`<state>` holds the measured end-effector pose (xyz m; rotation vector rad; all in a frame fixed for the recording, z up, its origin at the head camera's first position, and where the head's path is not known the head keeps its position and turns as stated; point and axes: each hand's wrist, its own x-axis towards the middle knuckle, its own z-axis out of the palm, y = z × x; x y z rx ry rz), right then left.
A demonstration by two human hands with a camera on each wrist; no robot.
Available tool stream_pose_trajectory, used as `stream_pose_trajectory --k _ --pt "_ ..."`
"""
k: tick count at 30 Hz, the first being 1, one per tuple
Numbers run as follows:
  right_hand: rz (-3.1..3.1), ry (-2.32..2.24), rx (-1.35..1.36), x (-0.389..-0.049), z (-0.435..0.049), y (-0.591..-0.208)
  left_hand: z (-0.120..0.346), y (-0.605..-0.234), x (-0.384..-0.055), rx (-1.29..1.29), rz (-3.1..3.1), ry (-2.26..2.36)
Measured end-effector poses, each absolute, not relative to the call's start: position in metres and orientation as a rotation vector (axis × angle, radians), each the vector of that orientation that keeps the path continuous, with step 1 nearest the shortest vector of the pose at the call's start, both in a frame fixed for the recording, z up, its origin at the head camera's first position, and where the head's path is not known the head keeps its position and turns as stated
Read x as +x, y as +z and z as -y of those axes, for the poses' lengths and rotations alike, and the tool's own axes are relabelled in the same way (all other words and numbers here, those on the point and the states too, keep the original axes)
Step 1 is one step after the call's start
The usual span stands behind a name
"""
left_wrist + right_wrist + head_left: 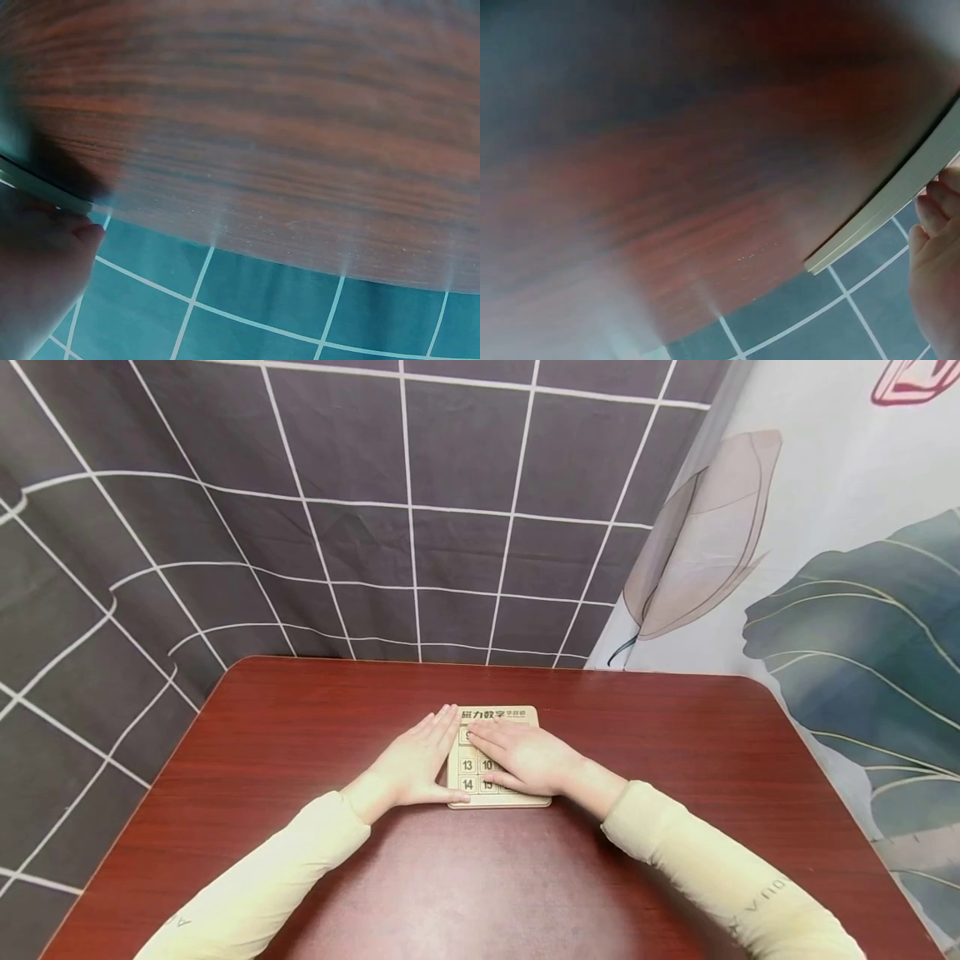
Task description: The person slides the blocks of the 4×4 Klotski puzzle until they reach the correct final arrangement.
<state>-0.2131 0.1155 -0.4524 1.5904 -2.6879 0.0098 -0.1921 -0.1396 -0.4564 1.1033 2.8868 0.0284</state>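
Observation:
A pale number puzzle board [501, 804] with square numbered tiles [467, 766] lies flat on the table; 13, 10, 14 and 15 are readable. My left hand [415, 766] lies along its left side, fingers straight and together, with the thumb stretched out at the bottom left corner. Over the upper and right tiles rests my right hand [531, 757], fingers extended toward the left, hiding much of the grid. In the right wrist view the board's edge [885, 210] runs beside the right hand [939, 277]. The left wrist view shows part of the left hand [45, 281] by the board's edge [45, 189].
The reddish-brown wooden table [637, 727] has rounded far corners. Behind it hangs a dark grey curtain [457, 552] with a white grid. A white curtain with large leaf prints [862, 635] hangs at the right.

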Motion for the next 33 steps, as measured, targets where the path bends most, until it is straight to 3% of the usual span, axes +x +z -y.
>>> stream_pose_trajectory --k 9,22,33 --pt "2.717 0.047 1.557 -0.214 -0.117 -0.448 0.138 -0.459 -0.194 1.109 -2.887 0.01" --pt "2.557 0.115 1.711 -0.175 -0.127 -0.452 0.14 -0.458 -0.192 1.124 -2.901 0.041" --pt "2.625 0.087 1.663 -0.187 -0.123 -0.455 0.141 -0.461 -0.194 1.132 -2.9 0.024"
